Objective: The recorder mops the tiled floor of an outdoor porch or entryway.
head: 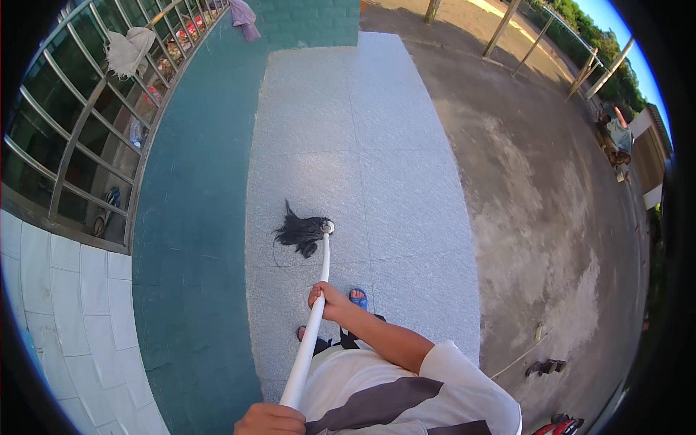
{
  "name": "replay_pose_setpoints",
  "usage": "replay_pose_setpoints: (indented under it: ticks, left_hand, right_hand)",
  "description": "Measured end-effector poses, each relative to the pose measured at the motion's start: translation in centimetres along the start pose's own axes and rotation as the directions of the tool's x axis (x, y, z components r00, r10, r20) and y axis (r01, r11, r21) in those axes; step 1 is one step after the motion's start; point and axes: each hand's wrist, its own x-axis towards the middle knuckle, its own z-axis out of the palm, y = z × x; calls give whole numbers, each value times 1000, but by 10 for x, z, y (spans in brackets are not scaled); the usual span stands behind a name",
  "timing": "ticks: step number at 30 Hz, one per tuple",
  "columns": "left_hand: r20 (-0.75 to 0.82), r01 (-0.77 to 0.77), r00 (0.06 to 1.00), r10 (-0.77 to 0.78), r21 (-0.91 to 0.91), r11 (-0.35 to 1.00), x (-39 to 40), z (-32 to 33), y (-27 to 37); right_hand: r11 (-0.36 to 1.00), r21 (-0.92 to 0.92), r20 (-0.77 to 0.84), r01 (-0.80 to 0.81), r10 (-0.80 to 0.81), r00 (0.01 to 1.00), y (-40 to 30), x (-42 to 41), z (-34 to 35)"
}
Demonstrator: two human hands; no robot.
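A mop with a long white handle slants away from my body. My right hand is wrapped around the handle partway down. Close to my body, my left hand grips its upper end, partly cut off by the lower frame edge. Dark, stringy mop strands lie on the pale grey speckled floor tiles, spread to the left of the round white mop joint. My feet in blue sandals stand on the tiles behind the mop head; the left foot is partly hidden by the handle.
On the left, a green tiled wall runs beside the floor, with a metal window grille holding a whitish cloth. A purple cloth hangs farther along. Rightward lies a concrete yard with dark shoes and several posts.
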Motion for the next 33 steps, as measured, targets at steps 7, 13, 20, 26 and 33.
replay_pose_setpoints:
  ticks: [7, 13, 20, 26, 33]
  left_hand:
    - [21, 27, 999, -25, -130, 991, 27, 23, -59]
    - [-61, 425, 901, -430, -86, 901, -17, 24, -137]
    - [-396, 680, 457, -796, -421, 600, -112, 23, -200]
    - [-614, 381, 458, -643, -518, 766, -146, -33, -167]
    - [-724, 255, 528, -444, -363, 896, -158, -104, -60]
  right_hand:
    - [854, -266, 124, 447, -429, 894, -116, -50, -73]
    - [767, -84, -90, 636, -641, 762, -226, -47, -165]
    - [609, -527, -231, 593, -774, 590, -319, -13, -318]
    - [463, -827, -169, 319, -746, 644, -200, 12, -260]
    - [928, -158, -531, 336, -367, 764, -13, 37, -70]
